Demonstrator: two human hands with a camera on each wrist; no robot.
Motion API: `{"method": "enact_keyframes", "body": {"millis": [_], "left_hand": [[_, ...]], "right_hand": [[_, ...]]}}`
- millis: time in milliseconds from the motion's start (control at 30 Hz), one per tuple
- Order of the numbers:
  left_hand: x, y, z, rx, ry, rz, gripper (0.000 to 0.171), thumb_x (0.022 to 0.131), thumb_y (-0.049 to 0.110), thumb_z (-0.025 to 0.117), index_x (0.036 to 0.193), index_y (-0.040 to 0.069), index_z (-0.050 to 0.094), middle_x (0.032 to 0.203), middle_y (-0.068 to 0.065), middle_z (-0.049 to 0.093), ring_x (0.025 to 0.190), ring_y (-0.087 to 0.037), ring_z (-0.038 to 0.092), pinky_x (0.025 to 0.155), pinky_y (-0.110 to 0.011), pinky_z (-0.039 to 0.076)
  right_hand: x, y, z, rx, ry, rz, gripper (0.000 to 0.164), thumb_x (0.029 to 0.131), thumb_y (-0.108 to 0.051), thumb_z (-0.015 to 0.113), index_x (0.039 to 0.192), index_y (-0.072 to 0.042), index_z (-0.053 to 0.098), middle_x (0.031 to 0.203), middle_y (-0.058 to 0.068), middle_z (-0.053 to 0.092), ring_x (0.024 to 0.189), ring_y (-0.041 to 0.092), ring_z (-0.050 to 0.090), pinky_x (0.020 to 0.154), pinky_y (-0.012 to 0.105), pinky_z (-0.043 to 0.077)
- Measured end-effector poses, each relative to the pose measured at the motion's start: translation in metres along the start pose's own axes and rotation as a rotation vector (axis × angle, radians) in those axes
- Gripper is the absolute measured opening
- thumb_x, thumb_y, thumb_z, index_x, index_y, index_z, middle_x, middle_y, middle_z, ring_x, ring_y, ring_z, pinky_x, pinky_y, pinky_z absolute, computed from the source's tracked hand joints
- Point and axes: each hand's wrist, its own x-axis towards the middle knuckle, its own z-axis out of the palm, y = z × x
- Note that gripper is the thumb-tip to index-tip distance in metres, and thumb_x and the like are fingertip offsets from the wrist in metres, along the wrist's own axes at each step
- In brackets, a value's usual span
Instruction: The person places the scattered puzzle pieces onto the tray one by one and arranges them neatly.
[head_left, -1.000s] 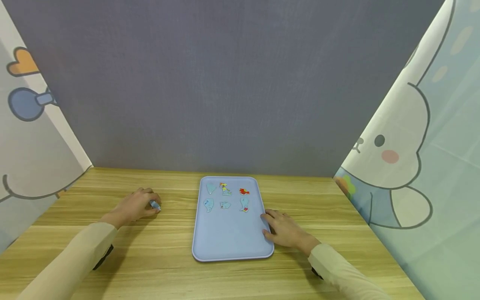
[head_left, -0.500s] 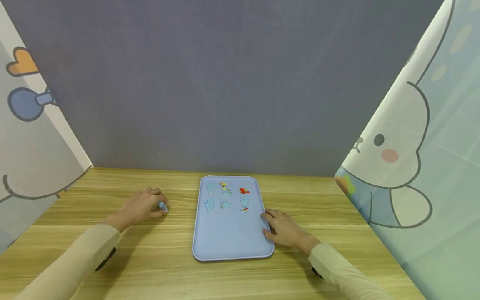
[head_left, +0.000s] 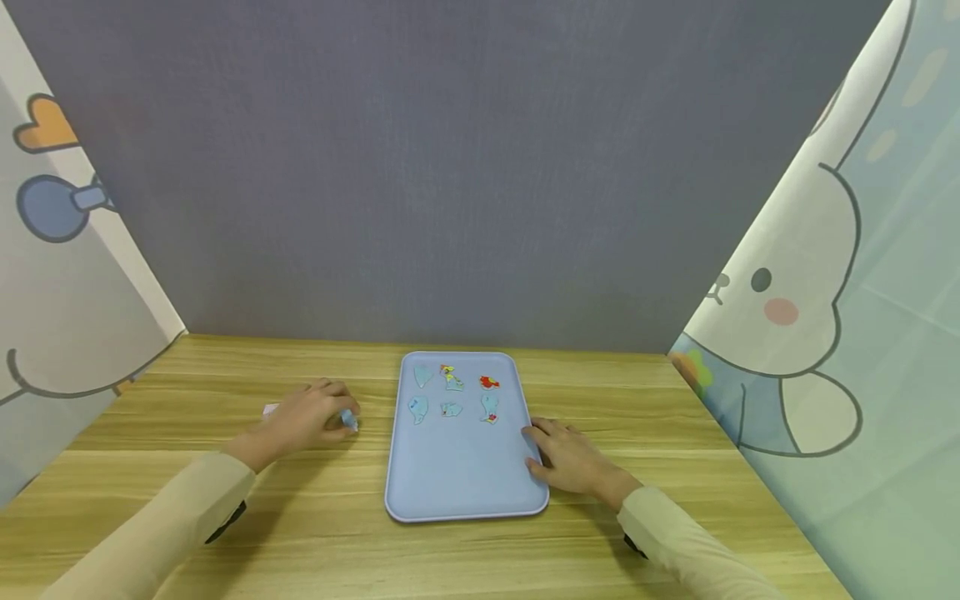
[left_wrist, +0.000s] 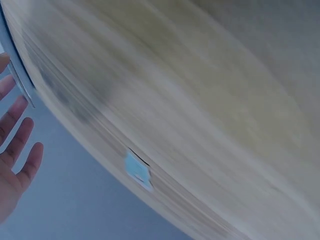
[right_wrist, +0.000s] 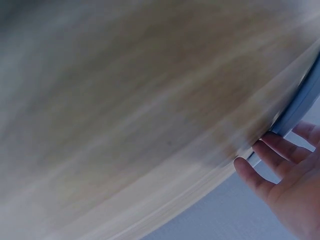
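Note:
My left hand point(head_left: 306, 418) pinches a small light-blue puzzle piece point(head_left: 348, 419) between thumb and fingers, left of the tray. In the left wrist view this piece point(left_wrist: 21, 85) shows edge-on at the fingertips. My right hand point(head_left: 567, 457) rests on the right rim of the pale blue tray point(head_left: 465, 479), fingers spread. Several flat, irregular pieces lie in two rows in the tray's far half. Among them are a red one point(head_left: 489, 382), a yellow-patterned one point(head_left: 452, 379) and a pale blue one with a dark blue mark point(head_left: 417, 408).
Another light-blue piece point(left_wrist: 137, 170) lies on the wooden table point(head_left: 337, 533), partly hidden behind my left hand in the head view. A grey panel point(head_left: 427, 167) stands along the table's back. Printed cloths point(head_left: 802, 333) flank both sides.
My left hand has moved right toward the tray, carrying the puzzle piece. A piece on the table has come into view behind it. The right hand and tray have stayed put.

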Motion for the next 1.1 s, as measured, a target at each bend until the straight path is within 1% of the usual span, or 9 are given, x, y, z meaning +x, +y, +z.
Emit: {"method": "enact_keyframes", "body": {"millis": [100,267,433,600,700,933,1100], "left_hand": [[0.002,0.007,-0.001,-0.012,-0.004,0.013,0.021,0.076,0.029,0.073,0.091,0.016,0.067,0.096,0.0,0.061,0.094,-0.025,0.058,0.077,-0.049,0.051],[0.007,0.018,-0.001,0.005,-0.013,0.043,0.022,0.076,0.031,0.072,0.092,0.018,0.067,0.097,0.001,0.06,0.094,-0.022,0.057,0.079,-0.048,0.051],[0.012,0.029,0.0,-0.006,0.0,0.085,0.021,0.076,0.03,0.073,0.092,0.017,0.067,0.097,0.002,0.061,0.091,-0.019,0.056,0.079,-0.043,0.051],[0.017,0.04,0.004,-0.021,0.021,0.121,0.02,0.074,0.026,0.074,0.09,0.017,0.068,0.098,0.0,0.061,0.092,-0.019,0.056,0.08,-0.043,0.051],[0.02,0.046,0.006,-0.008,0.024,0.14,0.02,0.073,0.026,0.075,0.09,0.016,0.068,0.098,0.0,0.061,0.092,-0.019,0.056,0.079,-0.044,0.052],[0.027,0.057,0.011,0.011,-0.006,0.149,0.022,0.073,0.03,0.074,0.091,0.019,0.068,0.097,0.001,0.06,0.092,-0.017,0.055,0.08,-0.044,0.051],[0.032,0.062,0.016,0.023,-0.01,0.184,0.023,0.073,0.032,0.074,0.091,0.019,0.068,0.096,0.002,0.059,0.092,-0.018,0.055,0.081,-0.042,0.05]], "right_hand": [[0.0,0.0,-0.001,0.0,0.001,0.003,0.05,0.089,-0.036,0.051,0.13,-0.008,0.047,0.136,0.014,0.044,0.125,0.033,0.042,0.096,0.058,0.038],[0.0,-0.001,-0.002,-0.002,0.0,0.003,0.05,0.089,-0.037,0.051,0.13,-0.008,0.047,0.136,0.014,0.044,0.125,0.033,0.042,0.096,0.058,0.037],[-0.001,-0.002,-0.002,-0.006,-0.002,0.0,0.05,0.09,-0.037,0.051,0.13,-0.008,0.047,0.137,0.014,0.043,0.125,0.033,0.042,0.096,0.058,0.038],[0.0,-0.002,-0.001,0.0,0.003,-0.003,0.05,0.089,-0.036,0.052,0.13,-0.008,0.047,0.136,0.014,0.044,0.125,0.033,0.042,0.096,0.058,0.038],[0.0,-0.002,-0.001,-0.002,0.004,-0.002,0.05,0.089,-0.036,0.052,0.13,-0.008,0.048,0.136,0.014,0.044,0.125,0.033,0.042,0.096,0.058,0.038],[0.0,-0.001,0.0,-0.008,0.01,-0.003,0.049,0.089,-0.036,0.052,0.129,-0.008,0.048,0.135,0.014,0.045,0.124,0.033,0.043,0.096,0.058,0.038],[0.0,-0.001,0.001,-0.02,0.013,-0.005,0.049,0.089,-0.036,0.052,0.13,-0.008,0.048,0.135,0.014,0.045,0.124,0.033,0.043,0.096,0.058,0.038]]}}
